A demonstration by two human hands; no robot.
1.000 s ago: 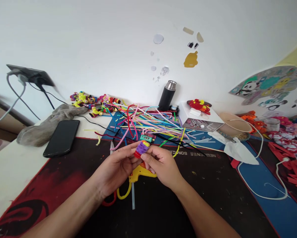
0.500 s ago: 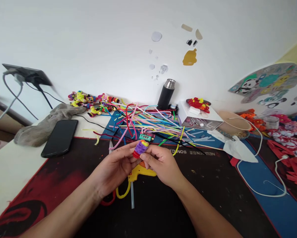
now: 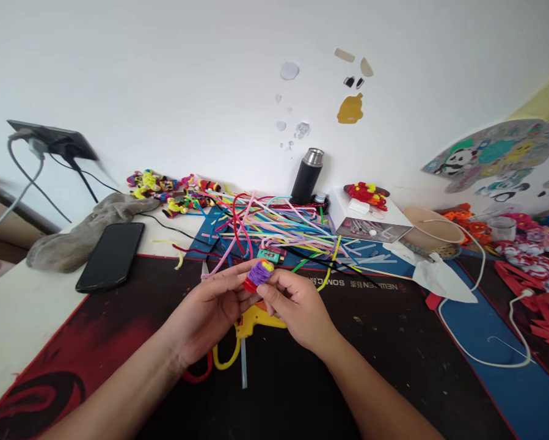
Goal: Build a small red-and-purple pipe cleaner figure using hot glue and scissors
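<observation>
A small wound pipe-cleaner piece [image 3: 259,274], purple in the middle with red at one end and yellow at the other, is held between both hands. My left hand [image 3: 212,308] grips it from the left, fingers behind it and palm partly turned up. My right hand [image 3: 299,305] pinches its lower right side with thumb and fingers. Below the hands lies a yellow glue gun [image 3: 254,321], partly covered by them, with a clear glue stick [image 3: 243,363] sticking out. Red and yellow scissor-like loops [image 3: 226,360] show beside it.
Many coloured pipe cleaners [image 3: 274,220] lie heaped behind my hands, near a black thermos [image 3: 307,177]. A phone [image 3: 112,256] and a grey cloth-like bundle [image 3: 86,229] are at left. A white drawer box [image 3: 370,220], tissue [image 3: 443,278] and white cable [image 3: 480,363] are at right.
Both hands keep hold of the purple piece, which has tilted very slightly. The whole view has shifted a little; nothing else has moved visibly.
</observation>
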